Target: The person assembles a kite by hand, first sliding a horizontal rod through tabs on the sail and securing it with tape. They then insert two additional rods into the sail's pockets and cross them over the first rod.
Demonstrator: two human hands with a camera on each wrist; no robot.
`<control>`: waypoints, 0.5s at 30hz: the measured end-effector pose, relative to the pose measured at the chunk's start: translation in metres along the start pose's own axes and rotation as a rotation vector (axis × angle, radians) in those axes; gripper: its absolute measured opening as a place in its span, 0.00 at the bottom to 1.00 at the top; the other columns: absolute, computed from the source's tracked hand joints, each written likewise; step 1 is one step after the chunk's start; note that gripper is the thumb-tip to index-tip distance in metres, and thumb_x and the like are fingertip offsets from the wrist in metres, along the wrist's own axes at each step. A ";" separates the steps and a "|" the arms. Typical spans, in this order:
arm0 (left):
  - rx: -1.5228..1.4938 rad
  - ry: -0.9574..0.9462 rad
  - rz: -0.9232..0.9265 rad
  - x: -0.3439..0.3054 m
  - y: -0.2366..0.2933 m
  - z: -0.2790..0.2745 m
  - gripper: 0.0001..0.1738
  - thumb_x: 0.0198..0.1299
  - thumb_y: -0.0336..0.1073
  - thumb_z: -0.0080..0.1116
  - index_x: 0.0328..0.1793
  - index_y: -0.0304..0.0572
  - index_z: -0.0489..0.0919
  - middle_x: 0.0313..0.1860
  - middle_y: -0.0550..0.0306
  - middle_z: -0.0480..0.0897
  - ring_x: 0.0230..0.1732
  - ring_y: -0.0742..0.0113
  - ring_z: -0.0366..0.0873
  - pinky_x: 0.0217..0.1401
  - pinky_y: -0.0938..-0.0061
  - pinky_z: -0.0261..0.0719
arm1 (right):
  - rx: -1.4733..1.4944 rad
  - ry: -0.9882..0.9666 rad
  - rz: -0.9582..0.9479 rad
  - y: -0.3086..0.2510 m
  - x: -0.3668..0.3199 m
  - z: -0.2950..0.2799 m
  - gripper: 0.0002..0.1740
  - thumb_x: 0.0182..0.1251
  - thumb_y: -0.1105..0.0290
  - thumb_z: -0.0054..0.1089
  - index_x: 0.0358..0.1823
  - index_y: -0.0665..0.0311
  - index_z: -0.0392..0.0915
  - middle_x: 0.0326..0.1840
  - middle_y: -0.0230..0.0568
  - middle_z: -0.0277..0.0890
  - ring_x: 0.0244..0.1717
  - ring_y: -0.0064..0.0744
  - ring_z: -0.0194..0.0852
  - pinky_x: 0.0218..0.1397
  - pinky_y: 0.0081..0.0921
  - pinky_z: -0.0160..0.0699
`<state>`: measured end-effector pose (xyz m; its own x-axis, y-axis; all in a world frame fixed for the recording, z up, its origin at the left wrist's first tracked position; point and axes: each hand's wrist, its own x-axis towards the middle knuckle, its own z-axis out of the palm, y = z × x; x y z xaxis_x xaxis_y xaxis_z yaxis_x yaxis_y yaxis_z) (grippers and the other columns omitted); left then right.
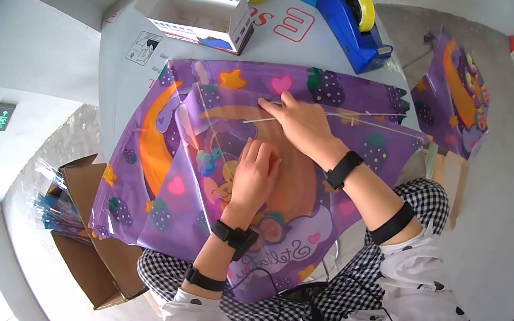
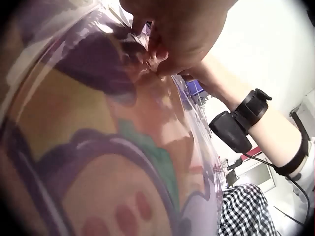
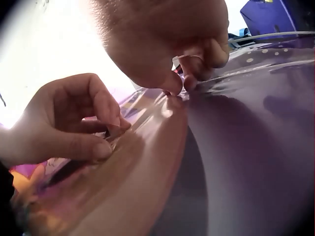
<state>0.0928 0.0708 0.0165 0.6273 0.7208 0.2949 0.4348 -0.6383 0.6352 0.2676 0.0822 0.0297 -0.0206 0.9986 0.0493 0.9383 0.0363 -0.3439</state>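
A glossy purple kite [image 1: 355, 150] with thin white rods, printed with moons, stars and berries, spreads over the table's near edge and the person's lap. My left hand [image 1: 255, 177] pinches its thin plastic near the middle, thumb against fingertips, as the right wrist view shows. Further up, my right hand [image 1: 301, 124] pinches the same plastic beside a thin rod [image 1: 260, 120]. In the right wrist view, the left hand [image 3: 74, 118] is just left of the right hand [image 3: 167, 44], with a fold of film drawn up at the fingertips.
An opened white box [image 1: 204, 13] and a blue tape dispenser [image 1: 352, 29] with a yellow roll stand at the table's back. Another purple printed piece [image 1: 454, 92] hangs at the right. On the floor at left is a cardboard box [image 1: 96, 256] beside wrapped packets [image 1: 61, 215].
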 end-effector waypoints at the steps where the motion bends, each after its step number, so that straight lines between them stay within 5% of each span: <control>1: -0.028 -0.007 -0.027 0.001 0.003 -0.002 0.15 0.49 0.22 0.66 0.42 0.37 0.73 0.38 0.48 0.77 0.40 0.47 0.76 0.56 0.62 0.77 | -0.006 -0.035 -0.002 0.000 -0.001 -0.004 0.22 0.66 0.72 0.54 0.62 0.48 0.77 0.41 0.42 0.75 0.33 0.44 0.81 0.33 0.39 0.78; 6: -0.418 0.120 -0.350 0.003 0.014 -0.017 0.12 0.56 0.20 0.62 0.43 0.38 0.74 0.40 0.56 0.78 0.45 0.61 0.80 0.58 0.66 0.77 | 0.062 0.259 0.170 0.012 0.039 -0.027 0.12 0.70 0.66 0.51 0.52 0.61 0.71 0.42 0.51 0.77 0.39 0.55 0.81 0.38 0.49 0.80; 9: -0.838 0.254 -0.554 -0.004 0.026 -0.032 0.11 0.60 0.21 0.59 0.46 0.40 0.73 0.43 0.59 0.78 0.49 0.66 0.79 0.56 0.70 0.77 | 0.091 0.323 0.330 0.023 0.089 -0.057 0.16 0.61 0.72 0.54 0.50 0.69 0.70 0.45 0.55 0.77 0.43 0.58 0.80 0.46 0.49 0.80; 15: -1.558 0.204 -0.766 -0.015 0.054 -0.073 0.13 0.65 0.30 0.48 0.55 0.44 0.70 0.54 0.56 0.76 0.48 0.61 0.80 0.56 0.67 0.76 | 0.023 0.543 0.024 0.070 0.127 -0.031 0.23 0.57 0.76 0.57 0.56 0.73 0.70 0.53 0.60 0.75 0.59 0.55 0.72 0.61 0.45 0.72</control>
<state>0.0596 0.0447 0.0987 0.4574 0.8069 -0.3738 -0.4813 0.5781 0.6589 0.3414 0.2103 0.0406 0.1875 0.8354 0.5167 0.9286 0.0208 -0.3706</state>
